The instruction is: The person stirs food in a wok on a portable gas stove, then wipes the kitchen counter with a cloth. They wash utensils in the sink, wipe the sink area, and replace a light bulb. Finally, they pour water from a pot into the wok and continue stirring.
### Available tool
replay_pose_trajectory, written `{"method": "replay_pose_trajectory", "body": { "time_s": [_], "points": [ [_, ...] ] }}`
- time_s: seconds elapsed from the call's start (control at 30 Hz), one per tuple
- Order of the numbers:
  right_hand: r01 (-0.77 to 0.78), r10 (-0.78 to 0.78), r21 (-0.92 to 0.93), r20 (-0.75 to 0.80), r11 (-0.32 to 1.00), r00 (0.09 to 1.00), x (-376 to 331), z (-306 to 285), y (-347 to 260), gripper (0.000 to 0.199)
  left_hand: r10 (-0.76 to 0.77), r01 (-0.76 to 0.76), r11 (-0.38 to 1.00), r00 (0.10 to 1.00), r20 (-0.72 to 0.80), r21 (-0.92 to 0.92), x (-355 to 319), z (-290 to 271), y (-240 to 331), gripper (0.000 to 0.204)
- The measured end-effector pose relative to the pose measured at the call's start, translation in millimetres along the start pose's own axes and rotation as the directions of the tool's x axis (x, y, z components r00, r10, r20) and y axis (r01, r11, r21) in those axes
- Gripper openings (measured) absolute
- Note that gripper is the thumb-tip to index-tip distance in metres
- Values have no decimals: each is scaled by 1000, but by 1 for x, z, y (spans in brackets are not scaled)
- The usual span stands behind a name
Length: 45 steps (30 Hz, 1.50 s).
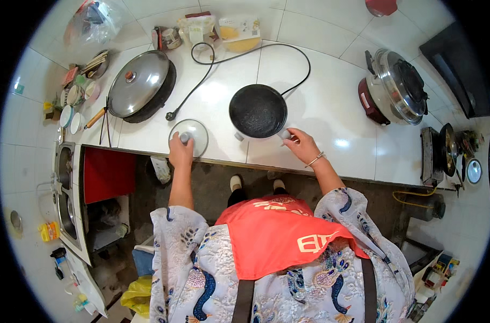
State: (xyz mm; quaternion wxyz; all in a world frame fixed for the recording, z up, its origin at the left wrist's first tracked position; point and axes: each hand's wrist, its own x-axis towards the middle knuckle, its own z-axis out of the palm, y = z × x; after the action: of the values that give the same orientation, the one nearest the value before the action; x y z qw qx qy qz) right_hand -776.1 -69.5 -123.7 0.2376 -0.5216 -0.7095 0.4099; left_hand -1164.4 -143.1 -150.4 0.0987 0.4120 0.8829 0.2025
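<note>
A small black electric pot (258, 111) stands on the white tiled counter, its inside dark and bare of a lid. My right hand (303, 147) is at the pot's near right side, fingers closed on its short grey handle (285, 134). Left of the pot, a clear glass lid (200, 138) lies flat near the counter's front edge. My left hand (181, 152) pinches the grey knob of that lid. From the pot's far right side a black power cord (308, 61) loops back across the counter, and its plug (170, 116) lies loose just beyond the lid.
A large wok with a glass lid (146, 81) sits at the back left. Bowls (76, 96) and chopsticks stand beyond it. Packets (239, 33) line the back wall. A lidded steel cooker (394, 87) stands at the right, near a gas stove (432, 153). A sink (67, 212) is far left.
</note>
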Motion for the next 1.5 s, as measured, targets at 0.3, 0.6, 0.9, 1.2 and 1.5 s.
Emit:
{"method": "replay_pose_trajectory", "body": {
  "time_s": [0.3, 0.6, 0.9, 1.2, 1.5],
  "points": [
    [100, -123, 139, 172, 985, 977, 48, -43, 56, 27, -52, 50, 745, 999, 18, -666, -152, 81, 101, 24],
    [251, -265, 94, 191, 963, 945, 116, -65, 69, 22, -54, 197, 661, 975, 216, -724, -184, 114, 218, 52],
    [686, -645, -254, 235, 682, 727, 191, -22, 82, 19, -184, 252, 302, 962, 203, -920, -176, 146, 210, 31],
    [723, -410, -510, 600, 465, 687, 184, 5, 62, 12, -337, 231, 410, 937, 88, -882, -167, 131, 204, 19],
    [787, -584, -485, 534, 381, 612, 191, -2, 88, 9, -478, 158, 489, 871, -111, -858, -163, 139, 228, 22]
  ]
}}
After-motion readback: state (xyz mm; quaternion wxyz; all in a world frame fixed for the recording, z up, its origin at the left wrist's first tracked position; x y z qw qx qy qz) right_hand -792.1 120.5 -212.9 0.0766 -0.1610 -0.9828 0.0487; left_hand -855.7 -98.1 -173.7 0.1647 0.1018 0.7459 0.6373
